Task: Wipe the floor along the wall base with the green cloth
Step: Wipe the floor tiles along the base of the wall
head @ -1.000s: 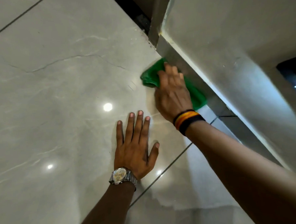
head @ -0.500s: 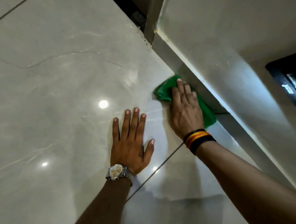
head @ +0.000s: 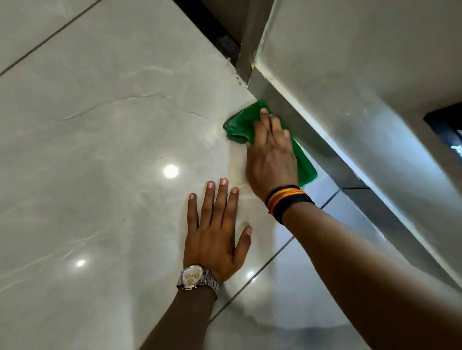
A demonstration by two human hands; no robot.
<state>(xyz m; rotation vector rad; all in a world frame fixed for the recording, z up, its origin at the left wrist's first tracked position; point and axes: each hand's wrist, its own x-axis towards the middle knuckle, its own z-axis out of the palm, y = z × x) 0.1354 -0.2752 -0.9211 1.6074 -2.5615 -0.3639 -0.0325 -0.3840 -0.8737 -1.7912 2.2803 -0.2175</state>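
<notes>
Glossy pale marble floor [head: 95, 160], veined, with a dark grout line [head: 258, 267] running diagonally under the right forearm and another across the upper left corner. Ceiling lights mirrored as bright spots in the tile. Along the right, a grey skirting strip [head: 310, 133] at the wall base, angled from upper centre down to the lower right, with the plain wall [head: 352, 61] above it. At the top, a dark threshold strip [head: 208, 20] meeting the corner of the wall. Wide bare floor open to the left and towards the top; tight on the right, closed off by the skirting.

Green cloth [head: 239, 126] flat on the floor, pressed right against the skirting, bunched at its far left edge and trailing back under the palm to a corner by the wrist.

Right hand [head: 273, 159] palm down on the cloth, fingers extended and close together, pointing towards the wall corner, pressing rather than gripping. Striped wristband [head: 287, 198] in black, orange and yellow at the wrist; forearm reaching in from the lower right.

Left hand [head: 216, 229] open and flat on bare tile just beside the right wrist, fingers slightly spread, thumb out, holding nothing. Silver wristwatch [head: 195, 277] on that wrist; forearm coming up from the bottom centre.
</notes>
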